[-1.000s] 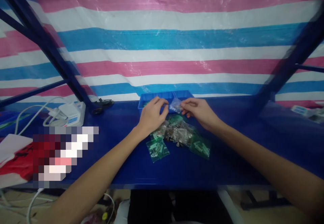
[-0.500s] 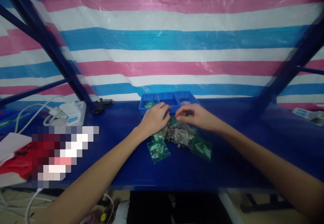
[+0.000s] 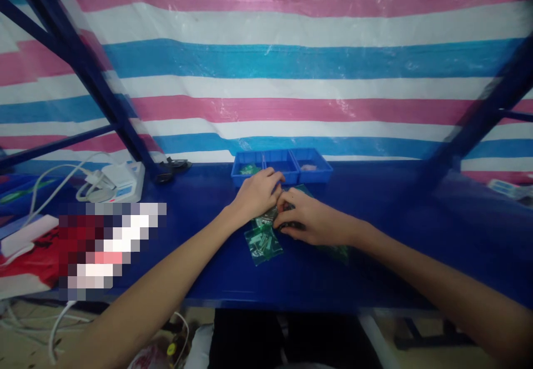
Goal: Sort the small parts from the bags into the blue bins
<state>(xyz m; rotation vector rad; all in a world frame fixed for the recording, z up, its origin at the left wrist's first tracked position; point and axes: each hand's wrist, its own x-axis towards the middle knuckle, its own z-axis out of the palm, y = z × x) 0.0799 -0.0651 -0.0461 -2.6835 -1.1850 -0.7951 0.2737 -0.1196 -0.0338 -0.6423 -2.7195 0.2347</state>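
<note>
A little green bag (image 3: 263, 245) lies on the blue desk (image 3: 316, 285). The right hand (image 3: 307, 216) and left hand (image 3: 257, 195) are half curled behind it; I can't tell what they hold. The red thing's (image 3: 39, 252) black marks look too blurry to read.

Bare left hand (image 3: 255, 195), bare right hand (image 3: 311, 216), slim uncovered forearms (image 3: 179, 272), black trousers (image 3: 246, 338)

Green bag (image 3: 264, 245), blue tray (image 3: 280, 165), seemingly pinkish packet (image 3: 308, 167), pink-white-blue striped sheet (image 3: 291, 58)
</note>
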